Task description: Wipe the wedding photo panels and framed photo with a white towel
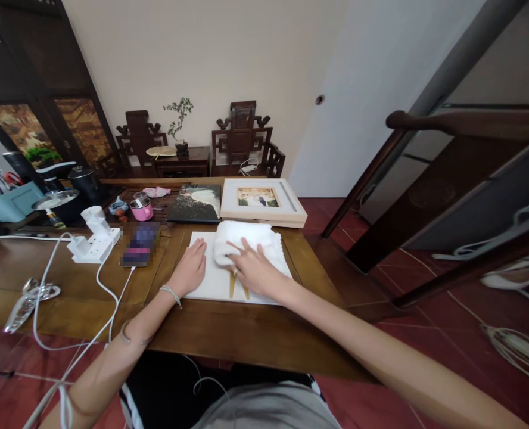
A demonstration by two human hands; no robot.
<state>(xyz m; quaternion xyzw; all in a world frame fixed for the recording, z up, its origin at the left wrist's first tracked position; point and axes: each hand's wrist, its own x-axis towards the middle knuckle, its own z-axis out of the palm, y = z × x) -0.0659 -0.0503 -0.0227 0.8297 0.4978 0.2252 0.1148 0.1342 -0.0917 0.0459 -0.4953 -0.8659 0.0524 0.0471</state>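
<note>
A white board (206, 289) lies flat on the wooden table in front of me, with gold-coloured strips showing near its lower middle. On top of it rests a folded white towel (242, 231), fluffy, with a scalloped right edge. My right hand (255, 268) grips the towel from above, fingers spread across it, and holds it down against the board. At the board's left edge, my left hand (192, 268) lies flat with its fingers stretched out, apart from the towel. Part of the board is hidden under the towel and my right hand.
Behind the board are a light wood picture frame (285, 202) and a dark picture panel (193, 205). To the left are a phone (139, 244) on a cable, a white power strip (95, 243), a pink cup (142, 210) and a shiny silver object (30, 304). A wooden chair (407, 185) stands right.
</note>
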